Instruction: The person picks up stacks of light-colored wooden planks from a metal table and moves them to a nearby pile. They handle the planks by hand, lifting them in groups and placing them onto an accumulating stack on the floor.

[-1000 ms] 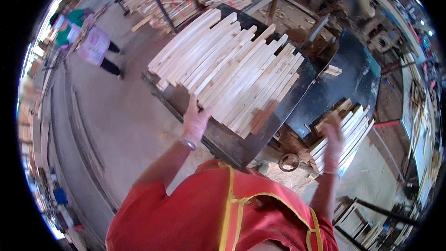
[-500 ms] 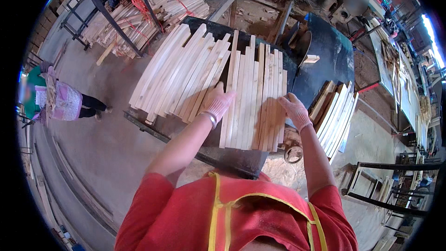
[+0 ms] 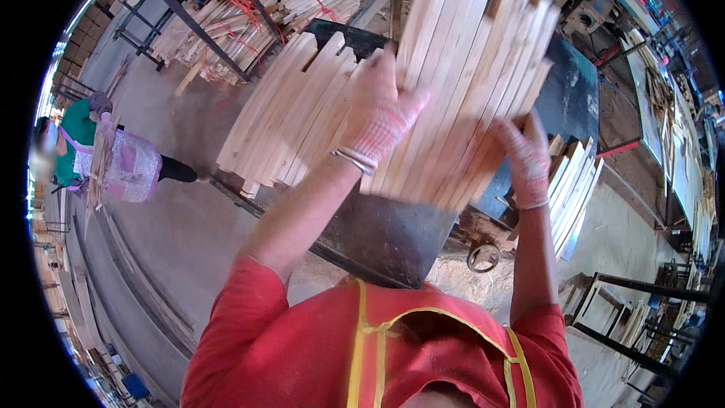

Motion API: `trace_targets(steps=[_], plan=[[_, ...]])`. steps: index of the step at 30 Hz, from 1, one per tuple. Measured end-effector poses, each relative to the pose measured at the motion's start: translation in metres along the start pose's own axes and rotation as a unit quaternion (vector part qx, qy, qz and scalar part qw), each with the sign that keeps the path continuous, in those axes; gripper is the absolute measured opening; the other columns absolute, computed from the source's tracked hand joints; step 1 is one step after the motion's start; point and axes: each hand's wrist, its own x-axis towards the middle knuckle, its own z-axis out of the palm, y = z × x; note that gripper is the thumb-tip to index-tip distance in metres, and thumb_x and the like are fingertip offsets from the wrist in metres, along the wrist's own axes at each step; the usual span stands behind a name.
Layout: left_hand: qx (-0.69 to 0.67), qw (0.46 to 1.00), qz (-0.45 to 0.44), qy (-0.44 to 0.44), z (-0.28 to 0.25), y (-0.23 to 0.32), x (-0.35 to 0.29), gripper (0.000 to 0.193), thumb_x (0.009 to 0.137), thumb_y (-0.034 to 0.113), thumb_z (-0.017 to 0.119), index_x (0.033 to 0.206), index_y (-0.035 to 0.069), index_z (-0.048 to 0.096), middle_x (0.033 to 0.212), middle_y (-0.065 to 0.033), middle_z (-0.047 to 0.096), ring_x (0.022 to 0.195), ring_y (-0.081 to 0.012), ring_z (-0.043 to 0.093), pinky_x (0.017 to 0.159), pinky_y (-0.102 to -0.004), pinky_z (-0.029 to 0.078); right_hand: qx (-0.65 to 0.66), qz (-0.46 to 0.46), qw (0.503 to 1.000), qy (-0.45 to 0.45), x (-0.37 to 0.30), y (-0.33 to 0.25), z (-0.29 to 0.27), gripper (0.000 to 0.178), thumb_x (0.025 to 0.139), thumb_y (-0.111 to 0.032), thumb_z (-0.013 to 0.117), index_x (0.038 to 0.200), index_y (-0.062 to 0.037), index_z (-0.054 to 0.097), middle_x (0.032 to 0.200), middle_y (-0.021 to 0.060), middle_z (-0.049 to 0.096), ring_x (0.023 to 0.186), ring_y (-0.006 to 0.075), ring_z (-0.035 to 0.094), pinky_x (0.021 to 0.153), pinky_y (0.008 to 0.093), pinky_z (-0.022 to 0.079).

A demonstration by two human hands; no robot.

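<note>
Here in my head view the bundle of sticks (image 3: 472, 83) is right between the two hands, and what a handful it is! Long, straight, square-edged strips of pale wood, creamy for the most part, some honey-brown toward the right, all packed side by side like a fence. The far ends are ragged, some poking well past their neighbours, and the longest run up to the top of my view. The near ends line up more evenly, but they're smeared by blur, and I cannot tell whether they touch the table (image 3: 393, 238) below.

The left hand (image 3: 381, 109), in a knitted glove, is clamped on the bundle's left side, fingers pointing away from me and thumb laid across the wood. A shiny bracelet (image 3: 353, 160) circles that wrist. Over on the other flank, the right hand (image 3: 525, 155), also gloved and rather blurred, grips the right edge, with a brownish shadow on the wood just beside it. So it's a squeeze from both sides!

Just left of the left hand, a second row of sticks (image 3: 287, 113) lies flat on the table, same pale wood, ends just as uneven. Just right of the right hand sits a smaller stack (image 3: 574, 189), and below that hand, a round handwheel (image 3: 483, 258). Well left of both hands stands a co-worker (image 3: 128, 162) in a pinkish apron.
</note>
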Motion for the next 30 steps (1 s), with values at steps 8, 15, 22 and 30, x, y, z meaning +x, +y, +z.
trace_targets(steps=[8,15,22,30], plan=[[0.072,0.964,0.252,0.051,0.006,-0.048,-0.01,0.045,0.101,0.031,0.066,0.136,0.003,0.059,0.127,-0.0201,0.066,0.119,-0.0349,0.065,0.096,-0.0453,0.055,-0.09,-0.156,0.983,0.017,0.024,0.004,-0.031,0.068,0.094,-0.023,0.078,0.151,-0.0033,0.046,0.138,0.0085,0.057,0.124,0.0221,0.055,0.107,0.0356,0.046],[0.543,0.761,0.189,-0.299,-0.023,-0.097,-0.071,0.049,0.099,0.017,0.049,0.145,0.002,0.057,0.146,-0.0096,0.058,0.136,-0.0265,0.05,0.109,-0.0397,0.044,-0.656,0.157,0.696,-0.247,-0.065,0.104,0.016,0.084,0.098,-0.012,0.056,0.168,0.0005,0.01,0.177,0.0184,0.006,0.162,0.0341,0.014,0.134,0.0418,0.012],[0.508,0.731,0.191,-0.415,-0.059,-0.088,-0.064,0.038,0.099,0.01,0.05,0.135,0.008,0.062,0.147,-0.0112,0.057,0.134,-0.0307,0.056,0.114,-0.0439,0.047,-0.591,0.009,0.784,-0.191,-0.085,0.068,-0.008,0.054,0.092,-0.007,0.059,0.146,-0.0117,0.057,0.146,0.0118,0.062,0.139,0.035,0.055,0.115,0.0457,0.044],[0.366,0.9,0.074,-0.226,-0.162,-0.115,-0.04,0.04,0.096,0.018,0.061,0.134,0.004,0.065,0.124,-0.0193,0.07,0.118,-0.0361,0.066,0.105,-0.0443,0.051,-0.085,0.049,0.992,-0.082,-0.113,0.014,0.032,0.051,0.098,-0.006,0.072,0.147,-0.0047,0.059,0.14,0.0143,0.066,0.123,0.0206,0.066,0.106,0.0312,0.054]])
